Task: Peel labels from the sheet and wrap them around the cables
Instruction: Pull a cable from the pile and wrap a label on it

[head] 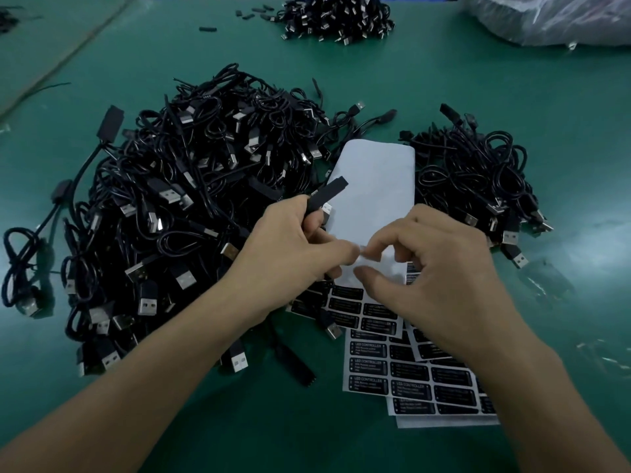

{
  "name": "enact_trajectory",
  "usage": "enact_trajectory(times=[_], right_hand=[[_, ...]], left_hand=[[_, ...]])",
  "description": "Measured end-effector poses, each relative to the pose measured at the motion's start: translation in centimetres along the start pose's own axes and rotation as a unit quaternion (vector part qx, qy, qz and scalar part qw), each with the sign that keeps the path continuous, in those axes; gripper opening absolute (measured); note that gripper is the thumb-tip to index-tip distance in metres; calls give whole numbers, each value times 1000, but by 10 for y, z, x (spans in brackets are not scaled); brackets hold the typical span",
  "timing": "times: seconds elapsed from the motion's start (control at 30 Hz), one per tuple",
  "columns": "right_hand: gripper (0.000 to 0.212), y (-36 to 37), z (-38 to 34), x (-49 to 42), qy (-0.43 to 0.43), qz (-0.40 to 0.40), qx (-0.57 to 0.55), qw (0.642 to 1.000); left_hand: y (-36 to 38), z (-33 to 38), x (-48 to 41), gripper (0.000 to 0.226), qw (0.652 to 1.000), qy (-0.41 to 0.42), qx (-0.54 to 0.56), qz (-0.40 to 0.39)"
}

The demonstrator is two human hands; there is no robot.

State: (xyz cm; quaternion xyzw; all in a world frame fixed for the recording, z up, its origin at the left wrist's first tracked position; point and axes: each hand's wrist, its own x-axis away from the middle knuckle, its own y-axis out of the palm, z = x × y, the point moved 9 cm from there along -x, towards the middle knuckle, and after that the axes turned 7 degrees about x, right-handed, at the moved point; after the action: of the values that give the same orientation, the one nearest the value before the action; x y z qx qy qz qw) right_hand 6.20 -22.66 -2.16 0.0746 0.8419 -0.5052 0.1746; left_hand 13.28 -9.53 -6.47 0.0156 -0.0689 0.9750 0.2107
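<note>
L hand (290, 240) grips cable's black block (328, 196), held up off pile (177, 172) for wrapping; R hand (440, 268) thumb+index pinch pale label (367, 254) over sheet (379, 363), prob. mid-peel.

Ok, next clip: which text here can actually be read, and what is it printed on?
"LED CONTROLLER": heading on the black labels on the sheets.
Smaller lines under each heading: too blurred to read.
Cables and their plugs: no readable text.
Bag: no readable text.
</note>
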Motion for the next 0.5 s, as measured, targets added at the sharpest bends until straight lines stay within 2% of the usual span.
enact_trajectory(times=[0.27, 0.33, 0.37, 0.43, 0.5], right_hand=[[4, 0, -1, 1, 15, 58, 28, 998], [5, -2, 3, 2, 34, 66, 10, 997], [7, -3, 6, 2, 51, 72, -3, 996], [13, -7, 16, 2, 98, 90, -58, 989], [13, -7, 29, 4, 157, 109, -176, 966]], left_hand=[[4, 2, 2, 30, 999, 1, 30, -14], [4, 3, 2, 45, 999, 3, 31, -10], [5, 3, 2, 51, 999, -3, 33, -9], [5, 0, 1, 46, 999, -21, 42, -9], [3, 0, 1, 38, 998, -20, 63, 1]])
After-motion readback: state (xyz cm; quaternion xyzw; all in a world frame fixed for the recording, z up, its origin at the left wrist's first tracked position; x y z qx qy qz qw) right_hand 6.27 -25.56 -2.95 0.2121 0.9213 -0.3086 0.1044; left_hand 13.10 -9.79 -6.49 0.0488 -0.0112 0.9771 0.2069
